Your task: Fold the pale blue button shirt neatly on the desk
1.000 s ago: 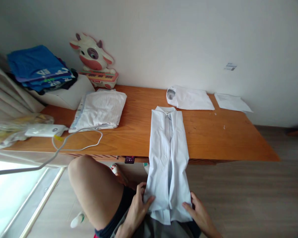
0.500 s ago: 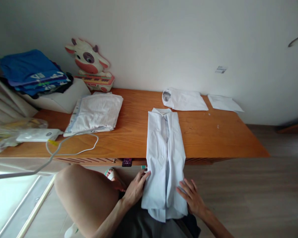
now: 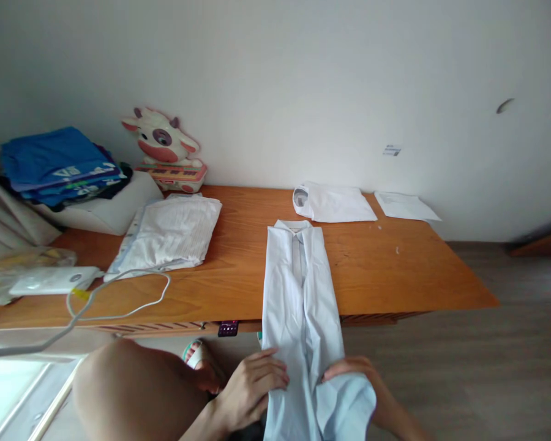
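Left hand (image 3: pixel 250 392) flat on shirt (image 3: pixel 298 294), right hand (image 3: pixel 349 370) lifting hem

The bottom hem of the light blue shirt (image 3: pixel 298 306), which a second ago lies flat between both hands, is now lifted and curls up over the right hand (image 3: pixel 349 370), which has slid beneath the cloth. The left hand (image 3: pixel 250 392) has moved from the shirt's left edge onto its left panel, fingers spread flat. The view has tilted upward, so the bench (image 3: pixel 395 269) sits lower in the picture.
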Demonstrator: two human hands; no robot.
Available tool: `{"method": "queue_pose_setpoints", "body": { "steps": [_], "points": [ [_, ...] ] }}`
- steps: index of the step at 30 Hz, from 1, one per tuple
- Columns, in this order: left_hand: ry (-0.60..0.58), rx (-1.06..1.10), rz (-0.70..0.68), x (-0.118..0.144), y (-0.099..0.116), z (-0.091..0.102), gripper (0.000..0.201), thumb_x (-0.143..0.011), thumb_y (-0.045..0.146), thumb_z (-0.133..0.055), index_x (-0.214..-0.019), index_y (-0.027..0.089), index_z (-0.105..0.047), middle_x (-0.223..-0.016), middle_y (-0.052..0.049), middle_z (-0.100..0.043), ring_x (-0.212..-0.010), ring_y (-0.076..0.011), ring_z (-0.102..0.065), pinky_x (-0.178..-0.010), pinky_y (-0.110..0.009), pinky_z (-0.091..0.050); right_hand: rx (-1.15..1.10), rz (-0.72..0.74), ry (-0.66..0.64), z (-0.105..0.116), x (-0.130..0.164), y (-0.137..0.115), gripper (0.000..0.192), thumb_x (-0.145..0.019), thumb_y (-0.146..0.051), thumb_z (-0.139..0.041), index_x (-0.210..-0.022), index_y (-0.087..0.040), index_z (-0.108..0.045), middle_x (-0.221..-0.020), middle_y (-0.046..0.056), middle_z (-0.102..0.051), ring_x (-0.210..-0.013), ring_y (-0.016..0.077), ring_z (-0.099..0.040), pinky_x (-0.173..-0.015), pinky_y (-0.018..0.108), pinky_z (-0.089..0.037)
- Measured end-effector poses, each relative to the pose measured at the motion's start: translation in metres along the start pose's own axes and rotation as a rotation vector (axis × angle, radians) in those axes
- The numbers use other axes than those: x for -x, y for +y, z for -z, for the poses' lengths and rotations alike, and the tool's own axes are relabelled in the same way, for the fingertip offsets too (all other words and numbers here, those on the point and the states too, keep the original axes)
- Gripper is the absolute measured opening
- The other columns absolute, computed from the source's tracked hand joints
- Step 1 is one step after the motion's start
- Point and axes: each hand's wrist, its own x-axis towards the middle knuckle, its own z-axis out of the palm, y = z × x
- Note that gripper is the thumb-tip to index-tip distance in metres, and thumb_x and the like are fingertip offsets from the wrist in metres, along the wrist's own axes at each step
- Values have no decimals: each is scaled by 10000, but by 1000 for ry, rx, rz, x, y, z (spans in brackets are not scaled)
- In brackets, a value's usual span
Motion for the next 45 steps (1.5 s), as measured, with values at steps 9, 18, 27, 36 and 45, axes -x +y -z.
{"method": "queue_pose_setpoints", "body": {
  "steps": [9, 18, 27, 36, 45],
  "points": [
    [681, 625, 389, -172, -20, 128, 442, -856, 610, -795, -891, 171, -755, -877, -64, -779, -835, -252, -733, -724, -323, -588, -499, -105, 227, 84, -237, -51, 457, -856, -511, -837, -1101, -130, -776, -1093, 128, -821, -998, 314, -776, -899, 440, -636],
    [678, 788, 372, -214, -96, 145, 718, -652, 353, -988, -1253, 153, -649, -1256, -162, -770, -1120, -315, -741, -1024, -507, -601, -431, -102, 206, 80, -301, 10, 636, -664, -180, -890, -1268, -170, -688, -1313, 86, -769, -1180, 274, -714, -1114, 482, -532],
    [643, 950, 469, -256, -129, 167, 533, -786, 390, -903, -1223, 156, -709, -1220, -175, -801, -1082, -339, -775, -1015, -528, -623, -439, -128, 337, 79, -328, 30, 683, -673, -221, -800, -1333, -189, -627, -1280, 72, -774, -1123, 259, -719, -1027, 431, -567],
    [487, 1113, 539, -271, -134, 191, 495, -872, 453, -833, -1282, 195, -731, -1242, -138, -813, -1212, -330, -763, -1068, -449, -619, -368, -175, 411, 79, -347, 53, 516, -676, -293, -801, -1181, -244, -705, -1172, 46, -804, -1041, 265, -726, -887, 361, -579],
    [419, 1246, 537, -270, -135, 197, 446, -928, 322, -710, -1328, 125, -694, -1140, -140, -835, -1032, -294, -812, -1015, -401, -643, -419, -203, 322, 80, -350, 57, 450, -682, -346, -824, -1109, -228, -746, -1071, 42, -827, -896, 253, -749, -758, 324, -573]
  ]
}}
